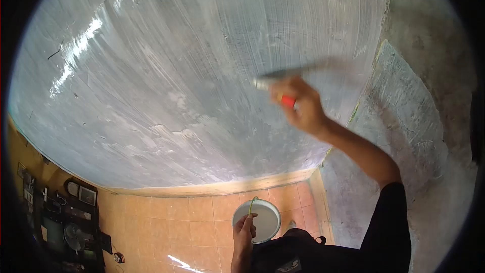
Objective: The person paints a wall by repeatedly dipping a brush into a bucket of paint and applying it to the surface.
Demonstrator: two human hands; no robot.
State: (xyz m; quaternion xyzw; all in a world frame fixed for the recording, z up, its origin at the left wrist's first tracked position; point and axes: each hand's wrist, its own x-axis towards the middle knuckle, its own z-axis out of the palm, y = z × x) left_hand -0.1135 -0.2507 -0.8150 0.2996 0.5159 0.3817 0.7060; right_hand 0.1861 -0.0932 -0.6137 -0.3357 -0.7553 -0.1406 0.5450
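Note:
My right hand (305, 102) is raised to the grey-white wall (202, 71), its fingers closed around a paintbrush (288, 101) with a red handle end. The brush's pale head lies right at the wall surface, a little blurred by motion, with a dark shadow beside it. Streaky brush marks cover the wall around it. Lower down, my left hand (244, 228) grips the thin green handle of a bucket (277, 218). Pale whitish liquid shows inside the bucket, which hangs in front of my body over the floor.
At the right, a second wall (404, 116) with rough, patchy plaster meets the first at a corner. Orange tiles (197, 212) cover the floor. Far left stands a dark shelf unit (55, 227) with a fan (74, 236) and other household items. A small round object (118, 257) lies near it.

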